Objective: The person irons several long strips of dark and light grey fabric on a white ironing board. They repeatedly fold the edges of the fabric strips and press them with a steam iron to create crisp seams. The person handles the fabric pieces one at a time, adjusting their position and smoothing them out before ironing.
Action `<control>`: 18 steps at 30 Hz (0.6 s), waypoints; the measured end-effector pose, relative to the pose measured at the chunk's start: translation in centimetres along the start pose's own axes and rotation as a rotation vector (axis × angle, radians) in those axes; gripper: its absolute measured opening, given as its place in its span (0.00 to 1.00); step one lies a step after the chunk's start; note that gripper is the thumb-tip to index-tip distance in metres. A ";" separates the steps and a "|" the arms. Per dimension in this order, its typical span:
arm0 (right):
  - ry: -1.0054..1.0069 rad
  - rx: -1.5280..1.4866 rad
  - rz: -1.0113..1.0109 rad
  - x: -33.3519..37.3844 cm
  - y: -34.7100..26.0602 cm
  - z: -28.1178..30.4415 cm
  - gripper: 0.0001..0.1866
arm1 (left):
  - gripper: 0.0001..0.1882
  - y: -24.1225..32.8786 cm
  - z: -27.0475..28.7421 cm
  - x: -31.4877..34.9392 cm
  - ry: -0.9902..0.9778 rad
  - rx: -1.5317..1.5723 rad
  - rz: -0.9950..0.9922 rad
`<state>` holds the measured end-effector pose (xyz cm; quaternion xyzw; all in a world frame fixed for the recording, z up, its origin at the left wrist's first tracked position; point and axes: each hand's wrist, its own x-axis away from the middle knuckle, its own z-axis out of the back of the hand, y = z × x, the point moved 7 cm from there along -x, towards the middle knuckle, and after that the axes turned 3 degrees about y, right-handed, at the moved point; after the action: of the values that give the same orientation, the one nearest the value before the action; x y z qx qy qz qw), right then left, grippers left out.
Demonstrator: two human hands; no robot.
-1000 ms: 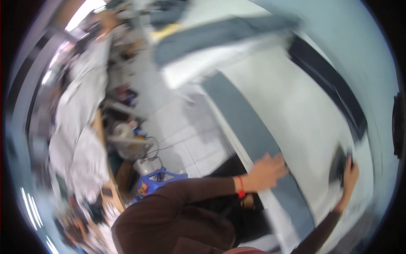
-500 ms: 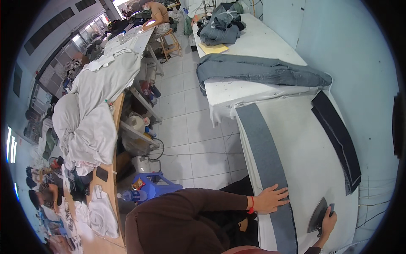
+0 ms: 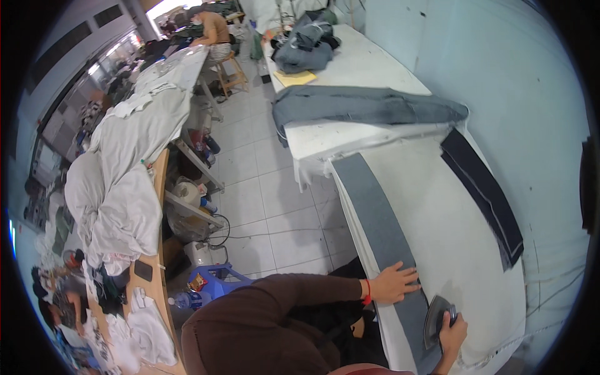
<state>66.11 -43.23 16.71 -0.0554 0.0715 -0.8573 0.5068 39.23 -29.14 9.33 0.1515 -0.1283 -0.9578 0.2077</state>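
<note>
A long grey-blue fabric strip (image 3: 374, 212) runs along the left side of the white padded ironing table (image 3: 431, 212). My left hand (image 3: 395, 283), with a red band at the wrist, lies flat on the strip, fingers stretched toward the right. In my right hand (image 3: 452, 334) is the handle of a clothes iron (image 3: 436, 322). The iron's soleplate is over the right edge of the strip's near end, just below my left hand; whether it presses down I cannot tell. On the table's far right side lies a stack of dark navy fabric strips (image 3: 484, 197).
Beyond, a second white table (image 3: 369, 62) carries a rolled grey fabric (image 3: 375, 105), a heap of grey cloth (image 3: 305, 47) and yellow paper (image 3: 295, 78). Left of me are a blue plastic stool (image 3: 219, 279) and a wooden table (image 3: 156, 275) with white cloth. A person (image 3: 214, 31) sits farther off.
My right hand has brought the iron leftward from the bare table onto the strip's edge. The left hand still rests on the strip. The whole view has shifted slightly.
</note>
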 end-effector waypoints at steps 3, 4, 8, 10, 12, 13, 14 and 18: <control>0.011 -0.033 0.030 0.2 -0.6 0.0 0.34 | 0.35 -0.4 2.0 -0.8 0.155 -0.052 -0.065; -0.014 -0.008 0.004 0.5 -1.4 0.7 0.35 | 0.35 0.2 3.1 -1.5 0.178 -0.028 -0.084; 0.001 -0.071 0.035 0.4 -3.2 1.5 0.30 | 0.34 0.0 3.6 -1.7 0.114 -0.085 -0.051; 0.026 -0.014 0.059 1.8 -2.7 2.2 0.31 | 0.35 0.4 2.8 -1.5 0.110 -0.023 -0.064; 0.010 -0.005 0.044 2.6 -1.9 1.8 0.32 | 0.35 0.7 2.6 -1.6 0.063 -0.031 -0.108; 0.008 0.004 0.030 2.6 -2.3 2.2 0.32 | 0.36 0.4 2.9 -1.9 0.040 -0.043 -0.118; 0.004 0.004 0.029 2.7 -2.6 2.0 0.32 | 0.35 0.5 3.0 -1.8 0.025 -0.037 -0.126; -0.043 -0.006 0.023 2.2 -4.5 1.8 0.32 | 0.32 0.3 2.8 -1.7 -0.014 -0.037 -0.134</control>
<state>61.50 -43.09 19.37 -0.0745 0.0640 -0.8499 0.5178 39.83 -28.14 12.44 0.1489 -0.1016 -0.9728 0.1452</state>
